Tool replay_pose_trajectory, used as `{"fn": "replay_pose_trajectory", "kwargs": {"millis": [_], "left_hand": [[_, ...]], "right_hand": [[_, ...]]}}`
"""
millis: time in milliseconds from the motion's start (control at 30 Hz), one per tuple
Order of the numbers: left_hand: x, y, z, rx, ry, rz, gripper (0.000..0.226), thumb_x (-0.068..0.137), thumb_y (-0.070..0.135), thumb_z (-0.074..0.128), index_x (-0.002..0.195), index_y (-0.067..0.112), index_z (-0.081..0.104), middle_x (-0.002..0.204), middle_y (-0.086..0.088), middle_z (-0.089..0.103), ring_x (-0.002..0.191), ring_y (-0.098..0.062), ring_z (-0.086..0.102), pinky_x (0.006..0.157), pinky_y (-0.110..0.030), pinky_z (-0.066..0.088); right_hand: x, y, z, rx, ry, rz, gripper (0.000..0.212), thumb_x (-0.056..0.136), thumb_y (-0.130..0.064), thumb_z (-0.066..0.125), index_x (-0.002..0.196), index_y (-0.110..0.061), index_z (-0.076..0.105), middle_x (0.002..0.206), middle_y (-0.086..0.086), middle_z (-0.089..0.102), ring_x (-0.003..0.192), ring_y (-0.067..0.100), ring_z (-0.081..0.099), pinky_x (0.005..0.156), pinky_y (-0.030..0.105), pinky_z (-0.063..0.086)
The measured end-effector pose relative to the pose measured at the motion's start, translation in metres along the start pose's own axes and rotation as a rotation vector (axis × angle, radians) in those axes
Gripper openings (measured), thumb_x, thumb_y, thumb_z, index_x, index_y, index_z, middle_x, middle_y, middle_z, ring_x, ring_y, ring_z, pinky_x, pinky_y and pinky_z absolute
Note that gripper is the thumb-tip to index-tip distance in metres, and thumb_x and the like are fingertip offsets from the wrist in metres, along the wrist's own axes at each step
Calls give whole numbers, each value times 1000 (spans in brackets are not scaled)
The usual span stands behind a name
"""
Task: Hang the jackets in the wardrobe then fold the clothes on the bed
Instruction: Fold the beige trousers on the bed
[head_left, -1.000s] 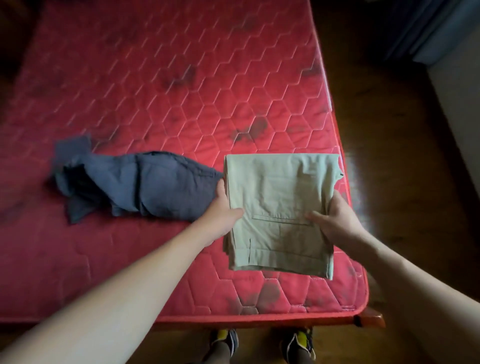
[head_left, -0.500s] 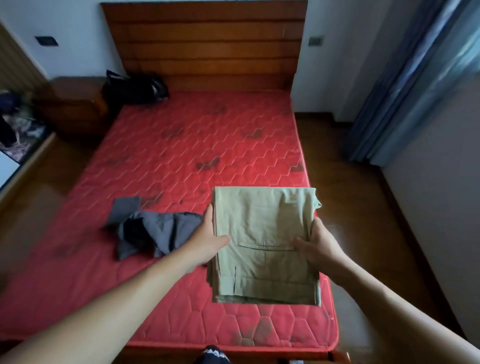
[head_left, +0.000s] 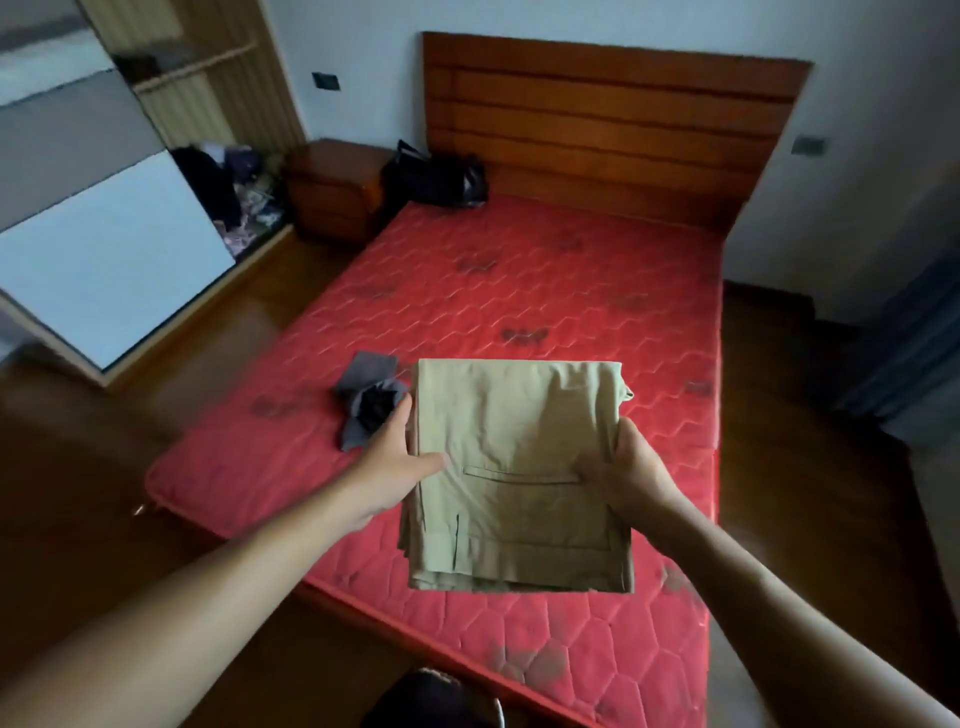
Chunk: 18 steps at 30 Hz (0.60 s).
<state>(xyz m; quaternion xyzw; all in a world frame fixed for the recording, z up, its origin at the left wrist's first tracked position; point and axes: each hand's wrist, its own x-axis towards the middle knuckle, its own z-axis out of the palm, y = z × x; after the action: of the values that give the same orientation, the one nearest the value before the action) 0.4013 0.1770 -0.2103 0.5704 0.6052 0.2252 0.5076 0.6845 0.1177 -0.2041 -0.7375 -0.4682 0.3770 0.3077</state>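
Head view, left hand (head_left: 397, 460), right hand (head_left: 626, 470) grip folded trousers (head_left: 519, 415), now off bed (head_left: 519, 270)

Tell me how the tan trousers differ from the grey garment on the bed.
The tan trousers are folded into a neat flat rectangle; the grey garment lies crumpled and unfolded. The trousers are held up between the left hand and right hand, each gripping a side; the grey garment rests on the red mattress. Both are cloth garments.

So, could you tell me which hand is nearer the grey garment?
Left. The left hand grips the trousers beside the grey garment; the right hand holds their far edge.
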Motion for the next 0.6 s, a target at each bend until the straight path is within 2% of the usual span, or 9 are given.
{"fn": "replay_pose_trajectory", "kwargs": {"millis": [67, 167, 267, 333, 400, 433, 467, 533, 600], "left_hand": [[-27, -12, -15, -63, 82, -41, 97, 82, 15, 74, 158, 37, 18, 142, 7, 56, 124, -12, 59, 108, -44, 47], [-65, -39, -40, -102, 205, -103, 91, 84, 17, 72, 156, 39, 20, 136, 9, 60, 114, -10, 64, 98, -39, 54], [-107, -75, -69, -157, 325, -173, 90, 84, 23, 74, 153, 46, 21, 125, 21, 60, 102, 4, 65, 77, -20, 57], [-135, -97, -88, -192, 401, -192, 82, 77, 31, 76, 135, 68, 31, 112, 33, 60, 91, 16, 63, 65, -10, 53], [-157, -118, -107, -245, 452, -219, 74, 68, 40, 75, 109, 86, 33, 109, 31, 66, 92, 13, 65, 72, -18, 55], [-166, -129, -116, -266, 477, -228, 74, 67, 42, 74, 106, 87, 31, 109, 34, 66, 94, 10, 66, 78, -26, 57], [-174, -142, -126, -279, 504, -230, 76, 67, 42, 74, 113, 86, 31, 110, 34, 66, 97, 6, 67, 85, -33, 57], [-191, -163, -150, -323, 548, -221, 91, 69, 41, 75, 143, 65, 27, 120, 26, 65, 111, -4, 65, 95, -40, 55], [-209, -186, -177, -371, 599, -221, 97, 72, 36, 76, 153, 48, 22, 124, 25, 62, 117, -8, 61, 89, -28, 56]], "right_hand": [[3, -12, 20, -29, -74, -50, 32, 80, -22, 69, 107, -19, 52, 100, 1, 66, 90, 22, 65, 77, 47, 58], [1, -33, 61, -80, -198, -133, 32, 81, -22, 70, 108, -16, 52, 100, 3, 66, 91, 26, 64, 79, 47, 56], [-12, -55, 105, -86, -307, -219, 35, 82, -18, 71, 113, -17, 54, 100, 0, 65, 91, 23, 64, 72, 39, 55], [-21, -70, 135, -129, -375, -278, 40, 83, -16, 71, 119, -16, 54, 98, -1, 65, 89, 22, 64, 66, 33, 52], [-28, -86, 166, -178, -426, -336, 47, 82, -15, 72, 125, -10, 53, 100, 4, 67, 88, 25, 65, 68, 33, 53], [-32, -94, 182, -210, -444, -368, 47, 82, -16, 71, 125, -10, 53, 101, 4, 67, 87, 24, 64, 65, 29, 51], [-35, -103, 199, -242, -459, -390, 47, 82, -18, 71, 125, -11, 54, 101, 3, 66, 85, 22, 62, 61, 24, 48], [-45, -121, 237, -292, -502, -405, 49, 81, -22, 70, 126, -13, 53, 101, 3, 65, 86, 24, 62, 60, 23, 46], [-56, -140, 281, -315, -554, -411, 50, 80, -22, 69, 125, -12, 52, 105, 7, 66, 92, 29, 64, 71, 36, 55]]}}
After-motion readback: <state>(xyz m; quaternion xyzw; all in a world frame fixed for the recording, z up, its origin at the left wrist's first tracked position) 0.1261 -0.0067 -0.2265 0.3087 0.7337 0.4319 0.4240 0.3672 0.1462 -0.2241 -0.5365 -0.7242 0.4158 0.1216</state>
